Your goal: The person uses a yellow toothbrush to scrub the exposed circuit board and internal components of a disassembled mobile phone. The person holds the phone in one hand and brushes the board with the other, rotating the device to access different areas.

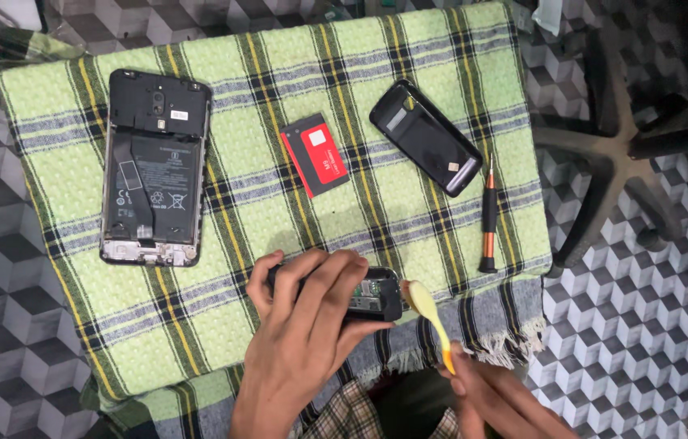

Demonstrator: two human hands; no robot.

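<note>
My left hand (303, 325) grips a small black phone (376, 294) with its back removed, held at the near edge of the green plaid cloth (279, 146). My right hand (494, 398) holds a yellow brush (429, 313) whose pale head touches the phone's right end. A red battery (315, 154) lies on the middle of the cloth. A black back cover (425, 136) rests to its right. A larger opened smartphone (153, 167) lies at the left, its insides showing.
A black and orange screwdriver (489, 219) lies near the cloth's right edge. A black chair base (620, 146) stands on the cube-patterned floor (645, 325) at the right.
</note>
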